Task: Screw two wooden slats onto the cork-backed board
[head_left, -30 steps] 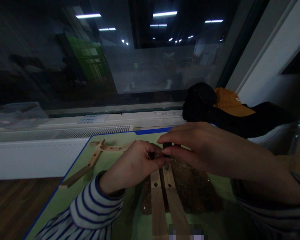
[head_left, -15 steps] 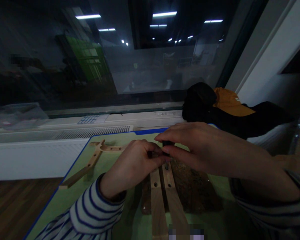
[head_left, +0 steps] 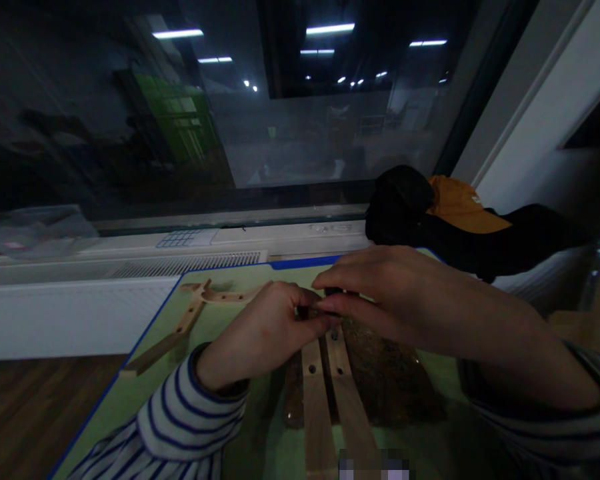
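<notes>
My right hand [head_left: 395, 293] is closed in a pinch, thumb and fingers around a small black tool [head_left: 334, 291], mostly hidden by the fingers. Just left of it, my left hand [head_left: 275, 327] is also closed, its fingertips pressed together below the tool; what they grip is hidden. Under both hands, two wooden strips with drilled holes lie side by side: a left strip [head_left: 317, 407] and a right strip [head_left: 351, 407]. A dark metal screw or fitting [head_left: 335, 336] shows in the right strip's upper hole, close to my fingertips.
Beneath the strips lies a brown, shiny slab [head_left: 395, 387] on a green table [head_left: 150, 393] with a blue edge. At the left rests a joined wooden piece [head_left: 185, 320] with holes. Behind are a radiator [head_left: 80, 313], a windowsill, and an orange cap [head_left: 465, 203] on black cloth.
Both hands stay in nearly the same place. My right fingers have shifted slightly around the black tool, covering more of it. The strips have hardly moved.
</notes>
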